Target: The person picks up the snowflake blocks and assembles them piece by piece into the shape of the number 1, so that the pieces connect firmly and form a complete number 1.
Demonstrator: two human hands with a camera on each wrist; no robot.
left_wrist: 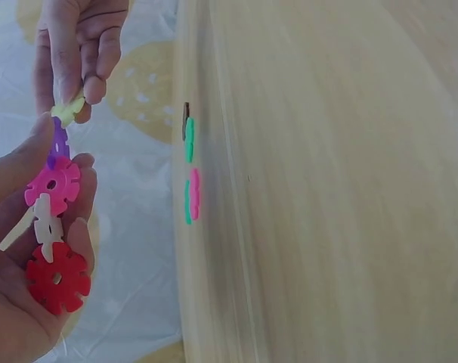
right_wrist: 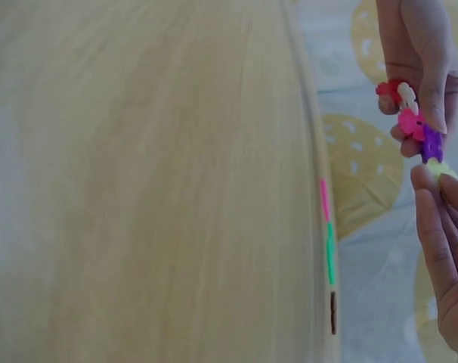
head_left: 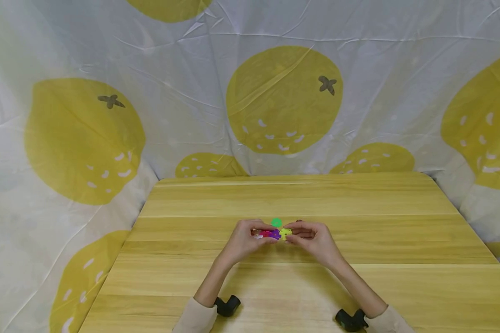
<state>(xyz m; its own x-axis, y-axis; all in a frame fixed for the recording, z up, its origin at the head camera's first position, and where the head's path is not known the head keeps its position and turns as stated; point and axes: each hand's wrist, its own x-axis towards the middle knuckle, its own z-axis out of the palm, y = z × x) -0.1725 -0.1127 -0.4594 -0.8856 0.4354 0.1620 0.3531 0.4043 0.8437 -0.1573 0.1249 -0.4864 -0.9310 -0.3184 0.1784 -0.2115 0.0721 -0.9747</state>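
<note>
A short chain of notched plastic snowflake discs runs between the two hands above the table. From the palm end it goes red disc (left_wrist: pixel 59 280), white disc (left_wrist: pixel 46 228), pink disc (left_wrist: pixel 51 186), purple disc (left_wrist: pixel 60 142), then yellow disc (head_left: pixel 286 234). My left hand (head_left: pixel 243 241) cradles the chain, with thumb and fingers gripping around the purple disc. Thumb and fingertips of my right hand (head_left: pixel 320 240) pinch the yellow disc, which meets the purple disc's edge. Fingers partly cover both of these discs.
Just beyond the hands lies a loose green disc (head_left: pixel 277 223). The left wrist view also shows a loose pink disc (left_wrist: pixel 195 194) and a brown disc (left_wrist: pixel 186 121) on the wooden table (head_left: pixel 191 199). A lemon-print curtain (head_left: pixel 183 115) hangs behind it.
</note>
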